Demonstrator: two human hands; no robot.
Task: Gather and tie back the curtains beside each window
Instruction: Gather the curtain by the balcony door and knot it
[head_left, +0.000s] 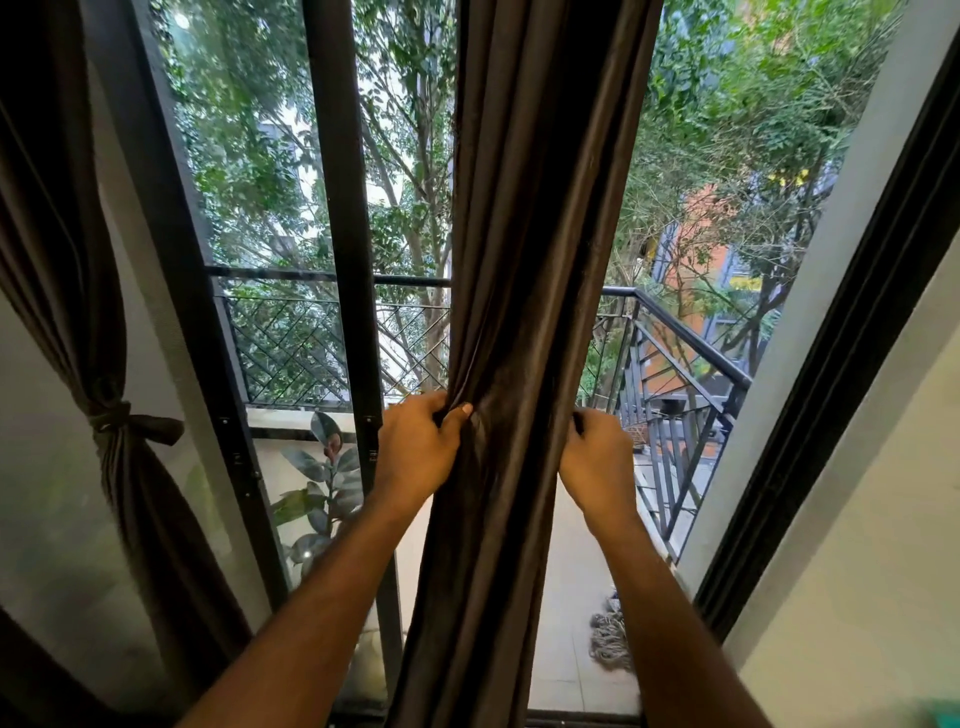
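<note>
Curtain bunched between left hand and right hand, both grips clamped on it

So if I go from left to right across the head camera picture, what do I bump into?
Tied curtain → potted plant → left hand → middle curtain → right hand → balcony railing → door frame.

Left hand fingers curled gripping, right hand likewise, forearms outstretched
</note>
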